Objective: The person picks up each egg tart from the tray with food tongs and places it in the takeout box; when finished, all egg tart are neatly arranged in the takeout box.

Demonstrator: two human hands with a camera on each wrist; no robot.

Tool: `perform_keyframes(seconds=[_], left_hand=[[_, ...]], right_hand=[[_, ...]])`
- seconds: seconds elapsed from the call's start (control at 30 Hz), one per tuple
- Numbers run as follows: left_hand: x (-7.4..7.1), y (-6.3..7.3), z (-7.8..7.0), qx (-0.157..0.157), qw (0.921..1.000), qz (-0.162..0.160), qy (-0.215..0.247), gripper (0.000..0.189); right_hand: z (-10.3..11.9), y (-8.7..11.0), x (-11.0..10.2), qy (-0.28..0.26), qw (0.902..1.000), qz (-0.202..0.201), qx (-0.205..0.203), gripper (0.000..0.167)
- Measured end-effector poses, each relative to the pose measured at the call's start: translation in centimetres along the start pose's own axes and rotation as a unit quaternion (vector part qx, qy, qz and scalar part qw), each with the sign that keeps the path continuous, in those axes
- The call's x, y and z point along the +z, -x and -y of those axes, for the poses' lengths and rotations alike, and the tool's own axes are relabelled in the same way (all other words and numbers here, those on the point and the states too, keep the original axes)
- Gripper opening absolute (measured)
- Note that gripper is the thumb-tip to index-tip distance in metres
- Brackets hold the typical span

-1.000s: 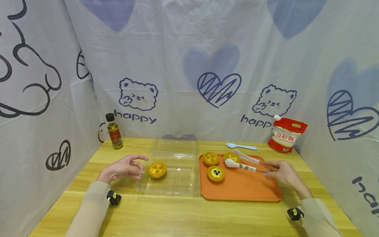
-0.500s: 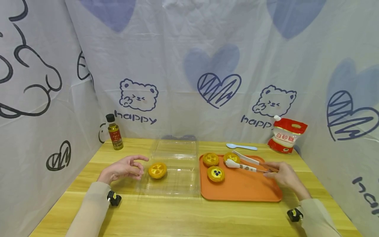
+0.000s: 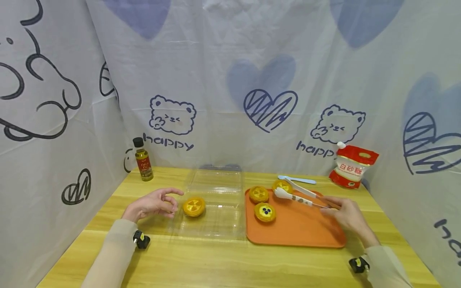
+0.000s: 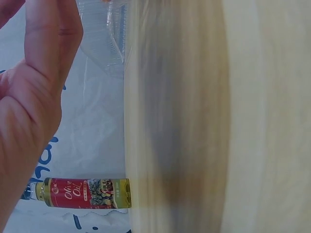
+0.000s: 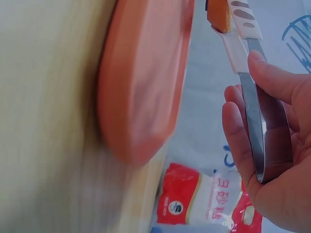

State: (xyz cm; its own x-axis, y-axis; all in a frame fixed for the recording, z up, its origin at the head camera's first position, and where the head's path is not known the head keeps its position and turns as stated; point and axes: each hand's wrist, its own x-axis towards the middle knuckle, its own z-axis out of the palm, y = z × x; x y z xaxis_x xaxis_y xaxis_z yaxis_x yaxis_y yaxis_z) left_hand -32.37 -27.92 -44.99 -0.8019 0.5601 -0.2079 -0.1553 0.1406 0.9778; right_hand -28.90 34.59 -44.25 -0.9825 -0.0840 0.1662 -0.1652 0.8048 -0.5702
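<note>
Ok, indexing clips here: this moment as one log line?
right hand: holds tongs at tart; left hand: holds nothing, by clear container; orange tray: two more tarts

A white cloth (image 3: 212,68) hangs behind the back edge of the desk (image 3: 216,266). It has little folds, pale blue hearts, a scribbled blue heart (image 3: 271,110) and two fluffy bears, one toward the back left corner and one toward the back right corner. The word "happy" (image 3: 168,143) sits under the left bear. More white cloth hangs along the left edge, with big black curvy lines and a small scribbled heart (image 3: 76,187), and along the right edge. The desk is yellow wood with stripy grain. The light is soft.
</note>
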Motion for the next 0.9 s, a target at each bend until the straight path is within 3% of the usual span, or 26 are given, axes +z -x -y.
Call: perform_keyframes(seconds=[0.23, 0.5, 0.9], left_hand=[[-0.1, -0.1, 0.2, 0.001, 1.0000, 0.003, -0.001, 0.074], [-0.1, -0.1, 0.1, 0.001, 1.0000, 0.009, 0.004, 0.074], [0.0, 0.1, 0.1, 0.004, 1.0000, 0.008, -0.003, 0.075]], right_hand=[[1.9, 0.1, 0.2, -0.016, 0.9998, -0.008, -0.008, 0.047], [3.7, 0.0, 0.5, -0.077, 0.9969, 0.010, -0.007, 0.044], [4.6, -0.4, 1.9, -0.067, 0.9970, 0.010, -0.039, 0.042]])
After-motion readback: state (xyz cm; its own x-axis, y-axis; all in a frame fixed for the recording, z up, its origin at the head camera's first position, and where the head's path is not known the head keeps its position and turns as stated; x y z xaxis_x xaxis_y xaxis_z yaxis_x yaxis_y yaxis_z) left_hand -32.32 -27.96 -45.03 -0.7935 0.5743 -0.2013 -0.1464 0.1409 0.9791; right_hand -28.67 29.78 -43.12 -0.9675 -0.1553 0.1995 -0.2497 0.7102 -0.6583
